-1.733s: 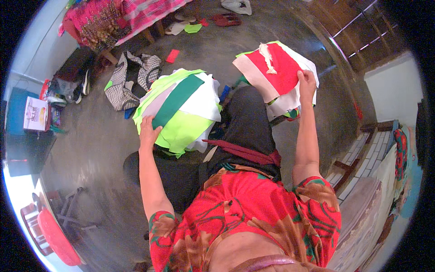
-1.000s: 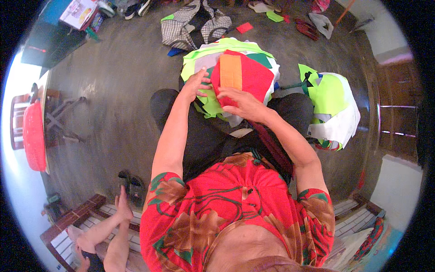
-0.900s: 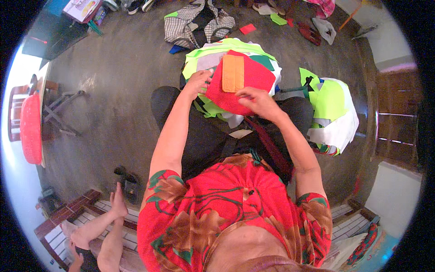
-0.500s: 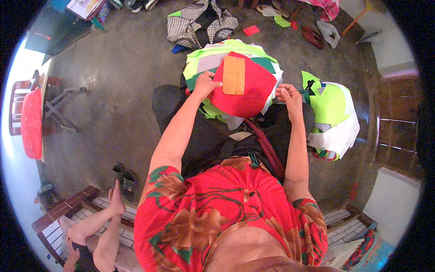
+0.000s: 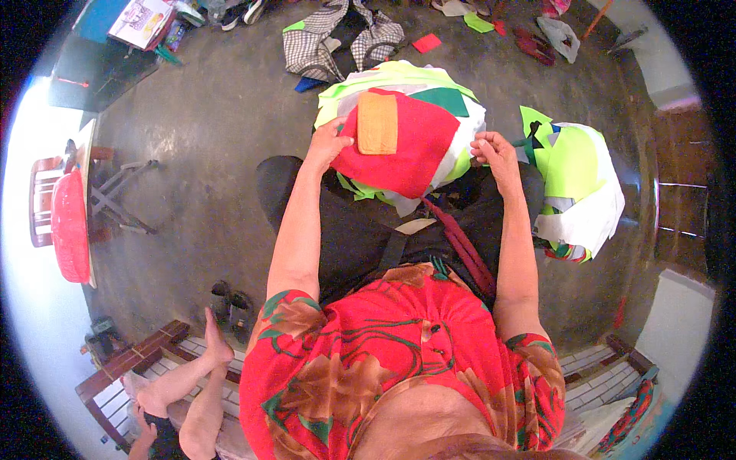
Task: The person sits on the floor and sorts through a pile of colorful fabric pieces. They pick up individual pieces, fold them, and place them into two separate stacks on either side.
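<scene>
Presently, the left hand is gripping the left edge of the red cloth, its thumb lying on top and its other fingers partly hidden. The red cloth is lying across the cloth pile, reaching toward the pile's near edge; 1 orange rectangle is resting on it, close to its upper left edge. The right hand is hovering by the pile's right edge, apart from the red cloth; its fingers are curling inward, and I cannot make out whether they are pinching anything. 1 dark green strip is showing near the pile's far right edge. A 2nd pile is sitting on the floor, off to the right.

Risks (judged): if the orange rectangle is lying loose, a sharp lift at the left edge could be sending it sliding. With 1 hand gripping, the free right edge could be folding under. Layers catching beneath could be dragging over the near edge.
</scene>
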Tool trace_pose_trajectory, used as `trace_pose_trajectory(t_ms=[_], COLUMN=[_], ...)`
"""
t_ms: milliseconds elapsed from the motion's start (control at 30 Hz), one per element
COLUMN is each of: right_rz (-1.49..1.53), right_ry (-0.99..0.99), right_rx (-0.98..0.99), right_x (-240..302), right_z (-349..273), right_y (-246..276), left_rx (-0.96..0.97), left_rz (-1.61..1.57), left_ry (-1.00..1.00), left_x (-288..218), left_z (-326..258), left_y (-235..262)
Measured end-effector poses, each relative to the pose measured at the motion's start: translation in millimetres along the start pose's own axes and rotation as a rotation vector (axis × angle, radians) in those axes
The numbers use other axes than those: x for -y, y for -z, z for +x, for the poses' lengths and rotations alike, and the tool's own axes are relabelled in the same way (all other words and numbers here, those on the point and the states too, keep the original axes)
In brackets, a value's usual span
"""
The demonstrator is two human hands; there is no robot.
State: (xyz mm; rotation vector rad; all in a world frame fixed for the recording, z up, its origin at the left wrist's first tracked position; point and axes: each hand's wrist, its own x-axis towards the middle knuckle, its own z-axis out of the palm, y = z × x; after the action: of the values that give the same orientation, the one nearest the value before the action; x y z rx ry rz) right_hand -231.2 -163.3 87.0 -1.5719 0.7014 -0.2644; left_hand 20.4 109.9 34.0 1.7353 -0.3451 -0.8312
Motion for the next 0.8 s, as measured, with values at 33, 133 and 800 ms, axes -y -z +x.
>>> trace_pose_trajectory(t_ms=[33,133,800], right_rz=[-0.015,-0.012,-0.816], right_ry=[-0.008,0.015,0.335], right_rx=[0.005,0.015,0.312], right_x=[0,-4,-25], right_z=[-1,-1,-2], right_y=[0,0,-17], left_rx=[-0.027,-0.073,-0.084], left_rz=[0.119,0.314,0.376], left_ry=[-0.010,-0.013,-0.026], left_x=[5,22,7], left_z=[0,3,3], left_y=[3,11,-2])
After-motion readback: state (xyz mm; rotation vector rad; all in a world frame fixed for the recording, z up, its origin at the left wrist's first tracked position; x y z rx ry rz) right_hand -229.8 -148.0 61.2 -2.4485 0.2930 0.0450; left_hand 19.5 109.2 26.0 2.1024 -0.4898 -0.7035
